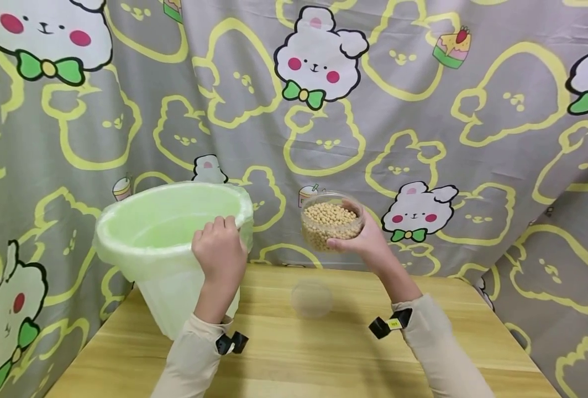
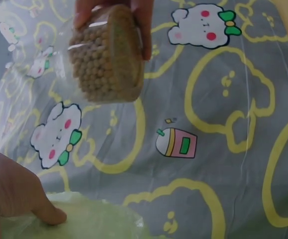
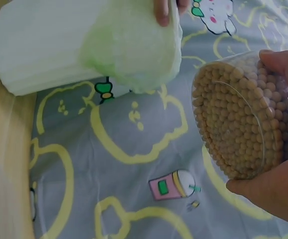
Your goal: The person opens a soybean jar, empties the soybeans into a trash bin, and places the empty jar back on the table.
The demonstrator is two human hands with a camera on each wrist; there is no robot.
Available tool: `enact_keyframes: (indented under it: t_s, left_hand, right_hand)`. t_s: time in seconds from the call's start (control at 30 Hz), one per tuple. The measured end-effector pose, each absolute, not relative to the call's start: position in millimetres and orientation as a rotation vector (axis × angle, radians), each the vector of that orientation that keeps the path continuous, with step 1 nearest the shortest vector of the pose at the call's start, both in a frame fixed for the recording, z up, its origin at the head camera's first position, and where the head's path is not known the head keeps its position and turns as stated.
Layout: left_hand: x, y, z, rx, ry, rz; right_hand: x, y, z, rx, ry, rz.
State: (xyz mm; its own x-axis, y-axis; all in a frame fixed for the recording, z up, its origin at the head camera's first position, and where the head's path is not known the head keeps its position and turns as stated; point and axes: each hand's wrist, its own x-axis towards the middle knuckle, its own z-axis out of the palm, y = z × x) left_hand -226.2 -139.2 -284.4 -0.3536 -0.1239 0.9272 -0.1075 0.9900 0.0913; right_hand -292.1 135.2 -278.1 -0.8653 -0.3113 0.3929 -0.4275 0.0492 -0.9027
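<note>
A white bin (image 1: 169, 293), lined with a thin pale green plastic bag (image 1: 125, 251), stands at the left of the table. My left hand (image 1: 219, 251) grips its near right rim, fingers curled over the edge and the bag. To the right, my right hand (image 1: 369, 243) holds a clear round plastic jar (image 3: 248, 119) by its side, raised above the table. Round beige beans, like soybeans (image 1: 330, 213), fill most of the open jar. In the left wrist view the left thumb (image 2: 49, 211) presses on the bag.
A round translucent lid (image 1: 312, 299) lies on the wooden table (image 1: 294, 354) between the two forearms. Behind and at both sides hangs a grey curtain (image 1: 254, 143) with cartoon rabbits. Each wrist wears a small black camera.
</note>
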Motion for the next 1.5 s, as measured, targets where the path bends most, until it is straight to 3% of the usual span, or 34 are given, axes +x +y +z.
enact_keyframes:
  t_s: [0.57,1.5]
  left_hand:
    - [-222.4,-143.1,-278.2,0.189,-2.070,-0.010]
    - [-226.5,-141.8,-271.8,0.308,-2.215,-0.009]
  right_hand:
    - [-323.9,63.4,-217.7,0.788,-2.329,1.632]
    - [-338.9,-0.1,-191.1,0.921,-2.387,1.019]
